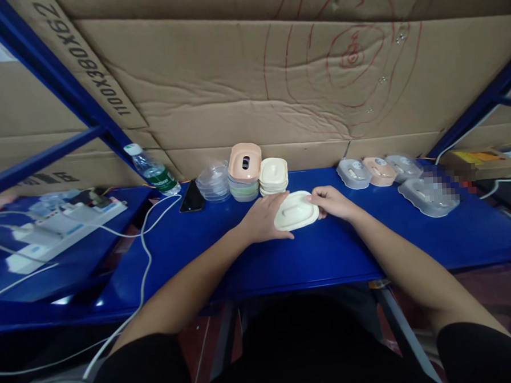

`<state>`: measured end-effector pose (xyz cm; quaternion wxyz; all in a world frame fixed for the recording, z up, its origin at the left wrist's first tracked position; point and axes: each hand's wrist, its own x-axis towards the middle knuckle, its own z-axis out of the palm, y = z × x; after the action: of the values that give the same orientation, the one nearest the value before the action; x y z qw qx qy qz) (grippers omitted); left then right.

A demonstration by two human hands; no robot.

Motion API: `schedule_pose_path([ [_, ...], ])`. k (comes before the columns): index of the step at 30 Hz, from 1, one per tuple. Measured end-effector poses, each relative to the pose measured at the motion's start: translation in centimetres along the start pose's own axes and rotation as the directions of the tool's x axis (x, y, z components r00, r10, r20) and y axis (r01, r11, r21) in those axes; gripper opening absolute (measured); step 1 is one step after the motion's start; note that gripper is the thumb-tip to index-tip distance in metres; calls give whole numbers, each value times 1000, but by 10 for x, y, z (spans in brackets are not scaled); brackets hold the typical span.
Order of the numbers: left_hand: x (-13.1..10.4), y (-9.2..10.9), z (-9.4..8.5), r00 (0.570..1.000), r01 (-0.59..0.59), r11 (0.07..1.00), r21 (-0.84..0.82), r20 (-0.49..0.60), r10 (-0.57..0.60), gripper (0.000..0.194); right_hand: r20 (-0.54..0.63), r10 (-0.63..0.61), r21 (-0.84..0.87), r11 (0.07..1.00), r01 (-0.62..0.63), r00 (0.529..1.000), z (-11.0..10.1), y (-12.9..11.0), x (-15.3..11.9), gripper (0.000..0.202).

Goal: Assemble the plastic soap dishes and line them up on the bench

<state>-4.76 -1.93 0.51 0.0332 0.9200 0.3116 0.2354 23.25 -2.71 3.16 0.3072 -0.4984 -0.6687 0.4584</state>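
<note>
A cream-coloured shallow plastic piece (297, 211) with a rounded outline and a raised middle is held between my two hands, above the blue table. My left hand (267, 216) grips its left side, fingers along the far edge and thumb at the near edge. On the right side, my right hand (330, 202) pinches the rim between thumb and fingers. Just behind stand a stack of similar cream pieces (274, 175) and, left of it, a stack topped by a peach piece (245, 163) with a dark oval in it. Clear lids (213, 182) are stacked further left.
Several closed cases, one peach (379, 171), sit at the back right. A black phone (192, 196) and a water bottle (154, 171) stand at the back left. A white cable (146, 248) crosses the blue table (285, 270). A power strip (64, 233) lies far left.
</note>
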Motion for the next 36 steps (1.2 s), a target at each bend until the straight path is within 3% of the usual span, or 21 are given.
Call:
schedule_pose_path([
  [2, 0, -1, 2, 992, -36, 999, -21, 122, 39, 120, 12, -58, -345, 937, 58, 998, -3, 5, 2, 48],
  [4, -1, 0, 5, 977, -46, 999, -10, 206, 47, 106, 75, -75, -615, 781, 106, 994, -4, 7, 4, 46],
  [7, -3, 0, 8, 969, -66, 998, 13, 238, 61, 90, 121, -14, -807, 581, 107, 993, -1, 7, 3, 39],
  [9, -3, -1, 7, 971, -93, 996, 14, 222, 88, 83, 127, 14, -844, 527, 101, 992, 1, 5, 0, 38],
  [14, 0, -4, -5, 978, -176, 984, 23, 114, 172, 62, 144, 32, -835, 540, 104, 989, 2, 4, -1, 48],
  [17, 1, -8, -17, 990, -64, 990, 126, -114, 79, 39, 159, 31, -818, 564, 114, 987, 0, 6, 0, 53],
  [20, -1, -17, -28, 916, 196, 960, 198, -387, -107, 29, 166, 21, -807, 578, 124, 986, -2, 6, 0, 53],
  [23, -4, -31, -34, 819, 356, 915, 191, -535, -207, 35, 177, 11, -802, 581, 137, 984, -2, 6, 0, 52],
  [27, -6, -48, -34, 777, 432, 883, 183, -573, -261, 33, 179, 0, -797, 586, 145, 984, -2, 7, -1, 51],
  [31, -6, -60, -31, 781, 444, 886, 136, -544, -307, 20, 175, 2, -789, 599, 139, 985, -2, 7, -1, 50],
  [36, -7, -65, -32, 779, 424, 900, 103, -548, -305, 20, 180, 6, -784, 605, 140, 984, -3, 5, -1, 48],
])
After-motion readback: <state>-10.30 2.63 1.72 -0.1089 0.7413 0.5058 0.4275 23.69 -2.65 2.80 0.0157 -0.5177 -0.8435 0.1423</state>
